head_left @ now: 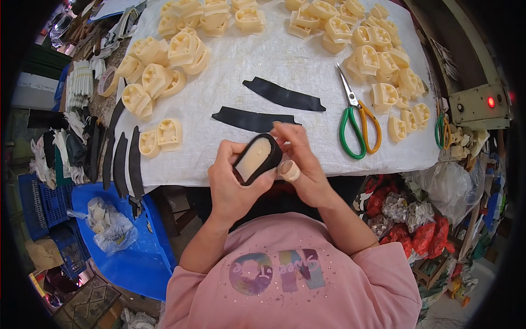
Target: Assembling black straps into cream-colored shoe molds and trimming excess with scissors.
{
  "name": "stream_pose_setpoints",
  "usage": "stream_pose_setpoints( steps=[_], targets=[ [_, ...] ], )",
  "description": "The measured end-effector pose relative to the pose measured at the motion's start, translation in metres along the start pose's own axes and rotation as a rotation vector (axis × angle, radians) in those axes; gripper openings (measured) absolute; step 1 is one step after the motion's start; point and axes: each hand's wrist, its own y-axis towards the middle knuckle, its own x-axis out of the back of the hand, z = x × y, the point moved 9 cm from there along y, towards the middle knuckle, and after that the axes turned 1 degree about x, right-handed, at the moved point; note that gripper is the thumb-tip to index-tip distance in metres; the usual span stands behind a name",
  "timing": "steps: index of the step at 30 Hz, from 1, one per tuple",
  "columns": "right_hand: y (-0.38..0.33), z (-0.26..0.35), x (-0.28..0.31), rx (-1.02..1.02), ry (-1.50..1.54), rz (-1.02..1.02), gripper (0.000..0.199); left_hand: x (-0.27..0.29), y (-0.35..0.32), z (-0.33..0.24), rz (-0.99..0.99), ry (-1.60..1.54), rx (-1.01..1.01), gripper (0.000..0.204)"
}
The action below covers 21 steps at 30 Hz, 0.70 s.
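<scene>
My left hand [230, 174] grips a cream shoe heel [256, 155] with a black covering around its sides, its pale flat face turned up. Bent fingers of my right hand [303, 156] press at the heel's right edge; the thumb wears a tan finger cover [289, 170]. What lies under those fingertips is hidden. Just beyond my hands, a black strip [249, 118] lies flat on the white table cover [219, 66], and a second black strip [285, 95] rests farther back. Green-and-orange-handled scissors [356, 118] lie to the right, blades slightly apart.
Cream hollow heels [186, 52] crowd the table's far left, and more heels [378, 60] fill the far right. Several dark strips [134, 159] hang over the left edge. A blue plastic tub [134, 263] stands below left. Red bags [424, 238] sit below right, near a box with a lit lamp [482, 107].
</scene>
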Motion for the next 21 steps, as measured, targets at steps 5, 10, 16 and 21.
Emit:
stream_pose_setpoints(
  steps=[5, 10, 16, 21],
  targets=[
    [0.000, 0.015, 0.011, 0.003, -0.037, -0.039, 0.030, -0.039, -0.028, 0.016, 0.505, -0.652, 0.411, 0.039],
    [-0.007, -0.019, 0.027, -0.400, 0.460, -0.319, 0.020, -0.012, -0.019, 0.000, 0.246, -0.356, -0.024, 0.052],
    [-0.017, -0.041, 0.002, -0.601, 0.647, -0.152, 0.021, -0.004, -0.023, -0.037, 0.071, -0.105, -0.472, 0.021],
    [-0.023, -0.046, -0.009, -0.687, 0.652, -0.122, 0.019, -0.004, -0.026, -0.035, 0.052, 0.015, -0.533, 0.023]
  ],
)
